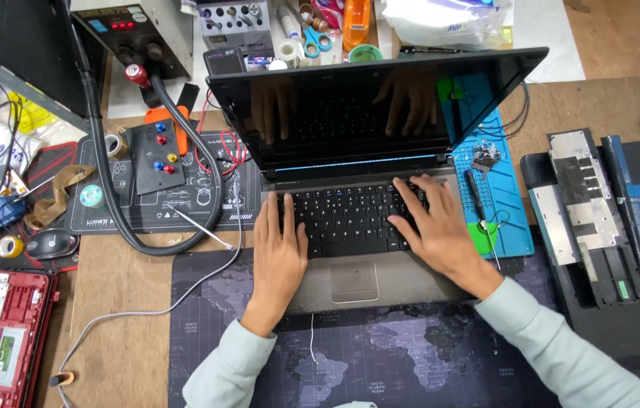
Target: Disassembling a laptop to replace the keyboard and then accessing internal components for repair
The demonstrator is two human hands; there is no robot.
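**Two hands laid flat on one open laptop**

Both hands are seen spread and empty, nothing being gripped. The left hand (pixel 278 245) is laid flat on the left part of the keyboard (pixel 346 219), its fingers held close together and pointing toward the screen. The right hand (pixel 433 227) is laid on the right part of the keys, its fingers fanned wider, with the fingertips (pixel 399 187) reaching the upper rows. The keys are thus found directly under the fingers of both hands, and the touchpad (pixel 354 281) is left bare between the two wrists.

One laptop (pixel 365 291) is counted, open, its dark screen (pixel 350 106) reflecting the two hands. It is set on one dark desk mat (pixel 411 355) printed with a world map. One blue work mat (pixel 505 211) is seen just right of the laptop, with one pen-like tool (pixel 475 200) lying on it. Further right of the laptop, one dismantled black device (pixel 607 219) is laid open. Left of the laptop, one black flexible hose (pixel 112 196) is curved across one black repair mat (pixel 176 193), and one red opened laptop shell (pixel 6 332) is placed well to the left, at the edge.
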